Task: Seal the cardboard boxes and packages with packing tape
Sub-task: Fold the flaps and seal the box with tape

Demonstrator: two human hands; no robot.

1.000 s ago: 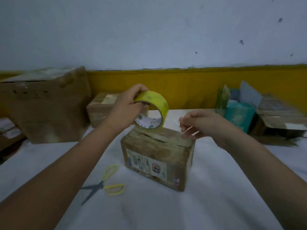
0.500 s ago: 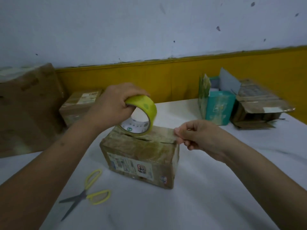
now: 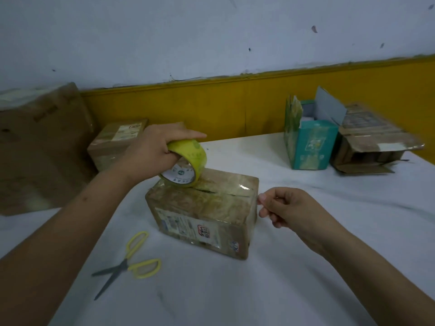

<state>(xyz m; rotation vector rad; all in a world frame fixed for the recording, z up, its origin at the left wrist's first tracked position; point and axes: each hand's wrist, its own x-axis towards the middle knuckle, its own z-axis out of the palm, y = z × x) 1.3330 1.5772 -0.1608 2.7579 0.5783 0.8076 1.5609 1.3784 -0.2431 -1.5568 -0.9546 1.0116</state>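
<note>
A small brown cardboard box with a printed label stands in the middle of the white table. A yellow roll of packing tape sits on edge on the box's top left, and my left hand grips it with fingers through the core. A clear strip of tape runs from the roll across the top to the right edge. My right hand is at the box's upper right corner, its thumb and fingers pinching the tape's end against the right side.
Yellow-handled scissors lie on the table in front left. A large brown box and a smaller taped box stand at the left. A teal carton and an open flattened box sit at the back right by the yellow wall.
The roll has come down onto the box's top. My right hand has drawn the tape's end rightward and down over the box's right edge.
</note>
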